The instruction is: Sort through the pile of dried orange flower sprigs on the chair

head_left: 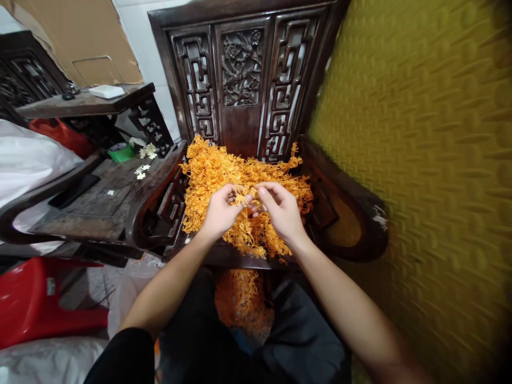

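A big heap of orange, thin, branching pieces point(216, 165), perhaps plastic, covers the seat of a dark carved wooden chair point(240, 128). Over the front of this heap, my left hand point(221, 210) pinches one small orange branching piece point(241, 198) between thumb and fingers. Close beside it on the right, my right hand point(281, 209) has its thumb and fingertips closed on an orange bit at the same spot. Whether both hands hold one piece or two is too small to tell. The fingertips nearly meet.
Left stands a second wooden chair point(92, 202) bearing green tape point(122, 152) and small pale pieces point(148, 151). A side table point(88, 104) holds a white box point(106, 92). A red plastic stool point(36, 304) is lower left. A yellow textured surface point(420, 133) rises at right. More orange pieces point(240, 293) lie below the seat.
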`<state>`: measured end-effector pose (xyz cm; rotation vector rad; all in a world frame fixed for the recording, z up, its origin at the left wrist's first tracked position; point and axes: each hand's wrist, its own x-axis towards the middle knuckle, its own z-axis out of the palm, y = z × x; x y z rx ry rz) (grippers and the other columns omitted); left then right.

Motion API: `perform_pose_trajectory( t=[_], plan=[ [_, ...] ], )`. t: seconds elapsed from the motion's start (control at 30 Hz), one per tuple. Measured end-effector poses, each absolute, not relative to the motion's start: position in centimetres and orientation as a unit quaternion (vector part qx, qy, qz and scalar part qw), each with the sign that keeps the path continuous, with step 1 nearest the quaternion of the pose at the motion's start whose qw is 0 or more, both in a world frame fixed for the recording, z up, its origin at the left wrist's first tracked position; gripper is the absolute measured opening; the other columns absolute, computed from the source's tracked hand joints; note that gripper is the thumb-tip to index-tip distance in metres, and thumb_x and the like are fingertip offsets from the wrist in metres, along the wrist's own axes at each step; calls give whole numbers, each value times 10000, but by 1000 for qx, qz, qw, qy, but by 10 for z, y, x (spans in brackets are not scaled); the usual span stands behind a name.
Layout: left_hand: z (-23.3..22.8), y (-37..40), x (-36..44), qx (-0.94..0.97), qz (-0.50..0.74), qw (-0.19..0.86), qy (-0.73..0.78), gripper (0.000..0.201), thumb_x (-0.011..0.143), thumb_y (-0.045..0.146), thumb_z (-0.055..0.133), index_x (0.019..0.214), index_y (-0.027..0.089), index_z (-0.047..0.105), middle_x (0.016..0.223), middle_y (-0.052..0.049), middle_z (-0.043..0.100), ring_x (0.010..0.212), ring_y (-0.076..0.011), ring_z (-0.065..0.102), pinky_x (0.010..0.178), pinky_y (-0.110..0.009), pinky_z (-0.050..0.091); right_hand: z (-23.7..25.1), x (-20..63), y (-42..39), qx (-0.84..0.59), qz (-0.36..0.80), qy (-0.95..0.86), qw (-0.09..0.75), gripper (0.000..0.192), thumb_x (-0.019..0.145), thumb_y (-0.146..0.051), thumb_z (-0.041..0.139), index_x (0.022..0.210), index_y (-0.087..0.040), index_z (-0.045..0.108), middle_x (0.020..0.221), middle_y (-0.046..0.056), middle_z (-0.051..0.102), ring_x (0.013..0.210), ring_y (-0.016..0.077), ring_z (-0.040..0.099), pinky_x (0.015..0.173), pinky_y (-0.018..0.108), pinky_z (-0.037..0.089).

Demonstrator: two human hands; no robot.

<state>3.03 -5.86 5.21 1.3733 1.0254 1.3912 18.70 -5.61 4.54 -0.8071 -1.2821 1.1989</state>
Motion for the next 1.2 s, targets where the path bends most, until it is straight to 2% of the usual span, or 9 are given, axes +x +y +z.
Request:
perform_pose_trajectory(
  t=[0.17, 0.33, 0.53, 0.63, 0.83, 0.93, 1.0, 1.13, 1.2],
  plan=[
    [50, -62, 38, 539, 591, 426, 421, 334, 647, 288, 869, 790, 171, 590, 796, 5, 649, 757, -131, 626, 747, -274, 521, 38, 183, -57, -387, 447, -614, 523, 490, 845, -501, 757, 1233, -240, 609, 724, -4, 626, 576, 161, 562, 509, 296, 472],
    [50, -66, 46, 499, 593, 476, 415, 386, 659, 357, 869, 782, 178, 550, 734, 19, 633, 644, -118, 630, 666, -273, 534, 33, 180, -61, -405, 429, -604, 536, 389, 998, -559, 507, 914, -209, 653, 613, -6, 549, 574, 150, 512, 518, 269, 389],
    [54, -73, 57, 473, 581, 495, 439, 448, 559, 401, 919, 692, 163, 563, 648, 7, 623, 553, -123, 608, 509, -247, 498, 36, 183, -50, -417, 438, -577, 549, 487, 903, -636, 609, 680, -211, 531, 567, -11, 484, 525, 128, 420, 469, 255, 309],
    [58, -73, 61, 467, 589, 492, 439, 436, 548, 397, 919, 658, 154, 575, 626, -12, 632, 576, -144, 626, 483, -242, 492, 36, 179, -47, -406, 453, -554, 568, 505, 876, -648, 634, 647, -219, 499, 523, -35, 400, 488, 114, 366, 445, 248, 276],
    [74, -86, 51, 472, 619, 465, 421, 431, 552, 355, 932, 655, 154, 564, 624, -12, 636, 586, -145, 640, 478, -233, 510, 36, 201, -22, -431, 460, -448, 634, 417, 848, -549, 716, 690, -206, 540, 521, -59, 404, 437, 82, 353, 394, 212, 273],
    [79, -90, 35, 480, 636, 440, 414, 418, 592, 333, 926, 703, 159, 562, 649, 9, 630, 545, -115, 623, 468, -217, 498, 37, 231, -7, -444, 474, -309, 695, 405, 839, -513, 745, 708, -205, 516, 481, -113, 286, 389, 48, 229, 360, 173, 220],
    [75, -85, 27, 495, 604, 466, 416, 435, 600, 363, 927, 739, 159, 568, 640, 19, 621, 512, -112, 614, 466, -226, 494, 38, 241, -9, -399, 556, -316, 657, 363, 843, -477, 757, 764, -194, 545, 501, -114, 306, 391, 42, 246, 364, 159, 254],
    [57, -67, 23, 539, 520, 516, 416, 442, 646, 394, 907, 799, 159, 564, 678, 21, 644, 524, -113, 642, 551, -252, 519, 43, 225, -34, -303, 721, -349, 516, 253, 862, -378, 737, 853, -168, 597, 601, -59, 465, 466, 75, 441, 439, 205, 445],
    [50, -62, 25, 548, 506, 516, 421, 421, 674, 392, 889, 816, 164, 565, 688, 29, 647, 552, -115, 658, 579, -248, 515, 46, 213, -44, -264, 779, -320, 470, 196, 886, -319, 675, 816, -171, 567, 623, -54, 462, 468, 67, 420, 429, 190, 431]
  ],
)
